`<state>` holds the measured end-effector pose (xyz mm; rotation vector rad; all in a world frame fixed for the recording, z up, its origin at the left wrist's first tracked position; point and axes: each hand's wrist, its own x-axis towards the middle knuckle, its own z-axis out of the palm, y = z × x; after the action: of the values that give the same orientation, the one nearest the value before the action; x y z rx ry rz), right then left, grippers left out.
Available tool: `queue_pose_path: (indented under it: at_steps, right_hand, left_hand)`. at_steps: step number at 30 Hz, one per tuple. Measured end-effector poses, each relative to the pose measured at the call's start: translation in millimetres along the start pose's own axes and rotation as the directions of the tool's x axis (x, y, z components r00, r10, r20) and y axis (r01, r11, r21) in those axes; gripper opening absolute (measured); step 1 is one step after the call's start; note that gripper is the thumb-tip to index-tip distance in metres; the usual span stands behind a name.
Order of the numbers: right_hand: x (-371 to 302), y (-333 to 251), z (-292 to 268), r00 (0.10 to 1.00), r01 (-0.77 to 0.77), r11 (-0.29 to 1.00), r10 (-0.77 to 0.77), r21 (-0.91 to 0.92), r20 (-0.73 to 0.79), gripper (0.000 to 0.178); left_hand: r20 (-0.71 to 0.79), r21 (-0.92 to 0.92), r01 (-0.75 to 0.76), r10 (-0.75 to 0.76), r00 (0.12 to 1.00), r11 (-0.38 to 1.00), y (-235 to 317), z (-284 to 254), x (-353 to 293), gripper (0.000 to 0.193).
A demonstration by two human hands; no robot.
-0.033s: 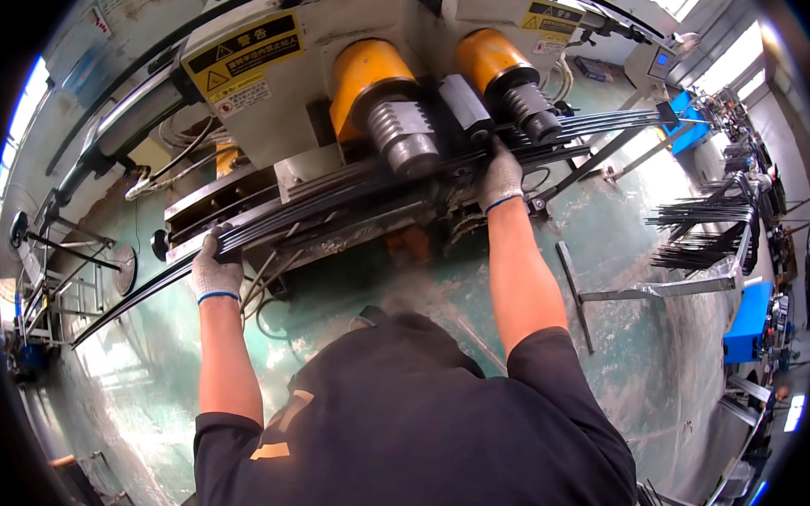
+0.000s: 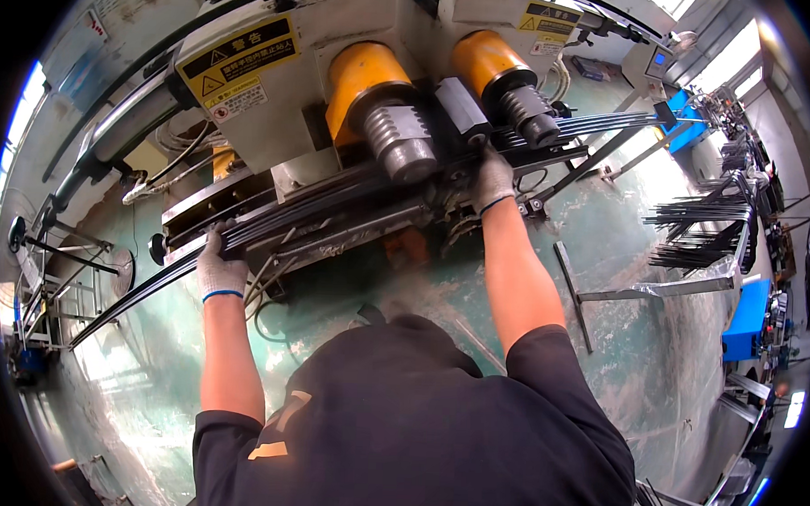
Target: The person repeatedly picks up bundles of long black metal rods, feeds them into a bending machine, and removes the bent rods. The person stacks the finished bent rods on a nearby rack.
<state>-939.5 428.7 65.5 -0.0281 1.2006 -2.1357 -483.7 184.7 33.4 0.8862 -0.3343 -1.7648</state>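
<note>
A bundle of long, thin dark metal rods (image 2: 154, 286) runs slantwise across a machine, from low on the left to higher on the right. My left hand (image 2: 221, 272), in a pale knit glove with a blue cuff, is closed around the bundle left of the machine's middle. My right hand (image 2: 493, 178), gloved alike, grips the bundle farther right, just below the end of a pale block (image 2: 462, 106); some of its fingers are hidden. Two orange cylinders (image 2: 362, 69) with ribbed grey metal rollers (image 2: 400, 141) stand just above the rods.
At the right, many black bent rods (image 2: 705, 223) hang on a metal stand (image 2: 662, 289). Blue boxes (image 2: 746, 320) sit by the right wall. Hoses (image 2: 259, 292) dangle under the machine (image 2: 333, 10), which carries yellow-and-black warning labels (image 2: 238, 64). A stand with round discs (image 2: 122, 270) is at the left.
My right hand has shifted slightly left, and my left hand slightly right and down along the rods. Both keep their hold.
</note>
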Motion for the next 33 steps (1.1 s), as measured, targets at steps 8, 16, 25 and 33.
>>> queue_pose_path:
  at_steps: [8,16,25,33]
  right_hand:
    - [67,50,-61,0.761,0.602,0.456,-0.576,-0.656,0.299,0.025]
    - [19,3,12,0.909,0.107,0.228,-0.416,-0.968,0.003,0.041]
    - [69,65,-63,0.891,0.305,0.639,-0.454,-0.706,-0.026,0.033]
    - [40,23,-38,0.902,0.265,0.736,-0.417,-0.623,-0.11,0.034]
  left_hand:
    - [0.229,-0.053,0.198,-0.181,0.956,0.979,-9,46,-30,0.033]
    - [0.018,-0.168,-0.03,0.033,0.999,0.985,63,-25,31,0.026]
    - [0.229,-0.111,0.207,-0.178,0.957,0.972,-37,14,6,0.034]
    - [0.069,-0.24,-0.083,0.103,0.992,0.967,50,-21,29,0.033]
